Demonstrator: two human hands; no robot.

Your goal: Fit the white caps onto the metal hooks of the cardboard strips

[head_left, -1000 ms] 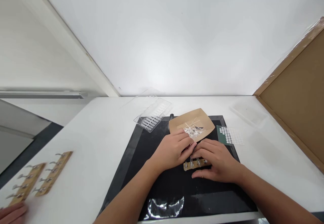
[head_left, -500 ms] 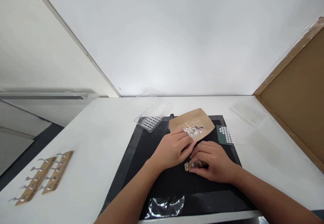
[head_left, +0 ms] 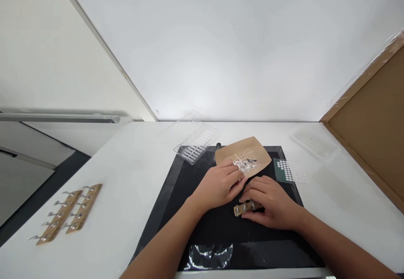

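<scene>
A small wooden strip with metal fittings (head_left: 240, 209) lies low over the black mat (head_left: 217, 228), and my right hand (head_left: 268, 203) has its fingers and thumb around the strip's right part. My left hand (head_left: 219, 186) is at the near left edge of a brown paper tray (head_left: 252, 143), its thumb and fingertips pinched together; anything between them is too small to make out. White bits and thin sticks (head_left: 246, 161) lie in the tray. The two hands are close together, the fingertips nearly meeting.
Two wooden strips with metal hooks (head_left: 58, 218) (head_left: 83, 207) lie at the left. Clear plastic trays (head_left: 197, 142) stand behind the mat. To the right are a green sheet of white stickers (head_left: 290, 171), a clear lid (head_left: 315, 142) and a cardboard box (head_left: 372, 110).
The view has shifted, so everything sits slightly further right. More of the small wooden strip now shows beside my right fingers. My left hand has kept its pinch near the tray.
</scene>
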